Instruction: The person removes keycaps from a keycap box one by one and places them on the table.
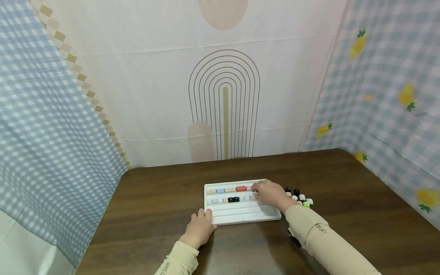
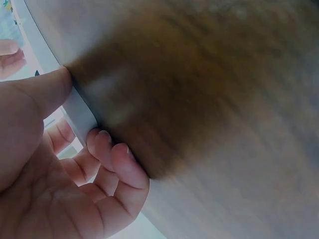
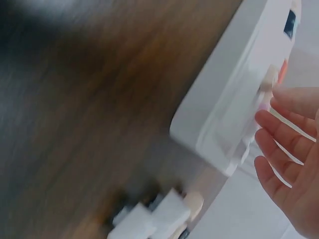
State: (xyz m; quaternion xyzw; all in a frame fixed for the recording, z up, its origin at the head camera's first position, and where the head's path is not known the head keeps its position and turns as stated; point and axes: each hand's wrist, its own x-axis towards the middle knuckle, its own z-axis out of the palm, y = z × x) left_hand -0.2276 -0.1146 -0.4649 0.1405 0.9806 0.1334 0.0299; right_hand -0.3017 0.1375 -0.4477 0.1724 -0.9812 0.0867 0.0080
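A white tiered tray point(image 1: 240, 218) lies on the table, with keycaps standing in its two far rows. The far row has a blue keycap point(image 1: 220, 190), a red keycap point(image 1: 241, 188) and beige ones; a black keycap point(image 1: 236, 199) is among those in the second row. My left hand point(image 1: 199, 228) grips the tray's near left corner, thumb on the front side and fingers curled at the edge. At the far row's right part, my right hand point(image 1: 271, 194) pinches a small purple-pink keycap point(image 3: 262, 106) between thumb and index finger, beside a beige keycap point(image 3: 269, 78). The fingers partly hide it.
Loose keycaps point(image 1: 302, 197) in black, white, beige and green lie right of the tray, partly behind the right wrist. The brown wooden table point(image 1: 154, 198) ends at a hanging cloth point(image 1: 154, 95) at the back. Checked cloths hang on both sides.
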